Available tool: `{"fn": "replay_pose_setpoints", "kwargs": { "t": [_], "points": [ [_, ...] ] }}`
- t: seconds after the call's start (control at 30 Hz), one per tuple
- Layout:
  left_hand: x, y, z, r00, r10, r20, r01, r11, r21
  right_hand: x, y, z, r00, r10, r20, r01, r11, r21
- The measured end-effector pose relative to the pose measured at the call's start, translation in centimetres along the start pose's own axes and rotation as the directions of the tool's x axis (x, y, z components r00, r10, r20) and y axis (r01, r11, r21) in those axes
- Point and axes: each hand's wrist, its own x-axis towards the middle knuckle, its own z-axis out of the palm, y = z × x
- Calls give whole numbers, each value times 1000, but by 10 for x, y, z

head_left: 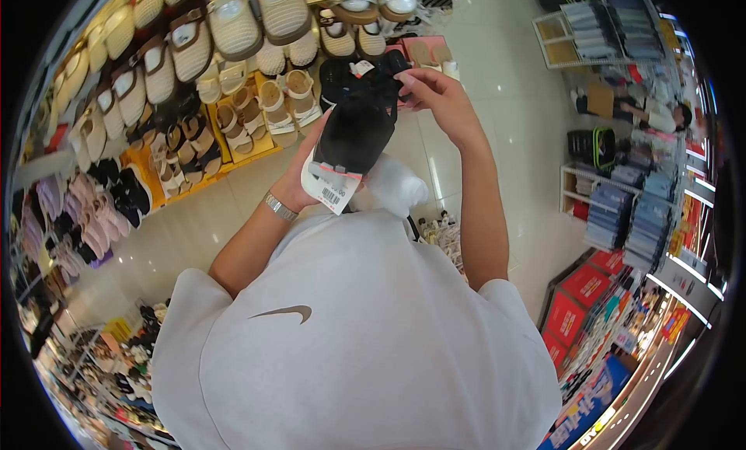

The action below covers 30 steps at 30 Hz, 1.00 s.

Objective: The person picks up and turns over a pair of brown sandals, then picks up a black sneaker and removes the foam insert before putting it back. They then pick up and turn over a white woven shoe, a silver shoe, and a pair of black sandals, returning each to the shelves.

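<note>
Two hands hold one black shoe (353,131): left hand (299,187) cradles its tagged end, right hand (437,92) pinches the end at one o'clock; a loosened pinch could drop it.

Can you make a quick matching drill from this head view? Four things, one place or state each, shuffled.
Column A
1. black shoe
2. barcode tag
3. wristwatch
4. red boxes

Column B
a. stacked on the floor at lower right
b. held up between both hands
c. worn on the left wrist
d. hanging at the shoe's lower end, by the left hand

Pairs: 1-b, 2-d, 3-c, 4-a. The right hand grips the shoe's upper end.
</note>
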Motion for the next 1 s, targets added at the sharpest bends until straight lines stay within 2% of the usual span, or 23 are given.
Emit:
{"fn": "replay_pose_setpoints", "kwargs": {
  "t": [0.03,0.13,0.23,0.33,0.43,0.53,0.6,0.67,0.7,0.77,0.83,0.87,0.93,0.97,1.0],
  "points": [
    [-8,-2,3,999,43,-13,-43,999,-2,-1,-2,5,1000,-27,-13,27,999,-18],
    [-35,-6,9,966,185,-183,-190,982,-11,-17,-6,22,997,-62,37,64,995,-70],
    [-78,-6,-10,952,287,-106,-289,957,-7,-75,-20,57,894,-303,331,341,938,-60],
    [-109,-5,-29,939,326,-109,-323,945,48,-104,-37,90,758,-368,538,552,802,-228],
    [-134,-6,-10,938,332,-99,-338,940,-51,-122,-25,114,774,-345,532,557,769,-312],
    [-157,-10,-12,948,314,45,-316,947,50,-149,-26,119,888,-263,376,381,880,-283],
    [-173,-13,-19,958,271,92,-274,962,11,-173,-31,109,968,-197,156,223,960,-171],
    [-196,-12,-19,957,262,123,-262,965,-10,-195,-29,111,934,-350,-75,358,911,206],
    [-205,-18,-22,956,265,129,-263,964,-33,-207,-37,113,941,-337,-41,328,874,358],
    [-225,-29,-23,958,256,130,-247,966,-80,-222,-49,143,945,-328,-3,321,922,216],
    [-244,-37,-18,959,250,132,-234,964,-123,-220,-63,183,951,-302,73,269,918,290],
    [-254,-38,-24,950,311,27,-311,950,-21,-218,-68,201,967,-224,122,181,940,290],
    [-274,-44,-17,908,414,-65,-405,906,121,-208,-76,238,971,-118,206,82,981,175],
    [-284,-46,-15,873,474,-109,-450,872,191,-202,-77,253,962,-158,223,132,983,125],
    [-295,-47,-17,864,500,-61,-483,857,181,-197,-75,269,949,-195,247,181,980,78]
  ]
}}
